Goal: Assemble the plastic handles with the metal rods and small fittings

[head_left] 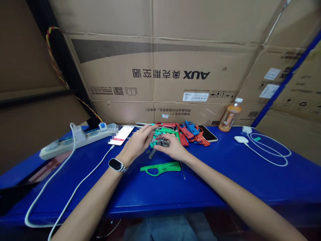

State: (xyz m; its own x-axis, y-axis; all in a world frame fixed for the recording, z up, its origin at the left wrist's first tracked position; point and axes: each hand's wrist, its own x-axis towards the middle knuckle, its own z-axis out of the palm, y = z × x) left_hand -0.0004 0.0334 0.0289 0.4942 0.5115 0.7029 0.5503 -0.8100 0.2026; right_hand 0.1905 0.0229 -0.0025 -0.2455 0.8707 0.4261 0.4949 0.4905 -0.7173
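A heap of small teal and metal parts (164, 143) lies at the middle of the blue table, close to the cardboard. My left hand (143, 136) arches over its left side, fingers stretched out and partly covering it. From the right, my right hand (175, 147) reaches in with thumb and fingers curled at the small parts; what lies in its fingertips is too small to make out. Nearer to me lies a green lighter-shaped plastic shell (162, 168) with a trigger loop. A thin metal rod (183, 170) points out below my right wrist.
Red and blue lighter-shaped shells (192, 128) are piled behind my right hand, by a phone (208, 133). An orange drink bottle (230, 115) and a white coiled cable (273, 147) are to the right. On the left are a lit phone (122, 135) and a power strip (82, 139).
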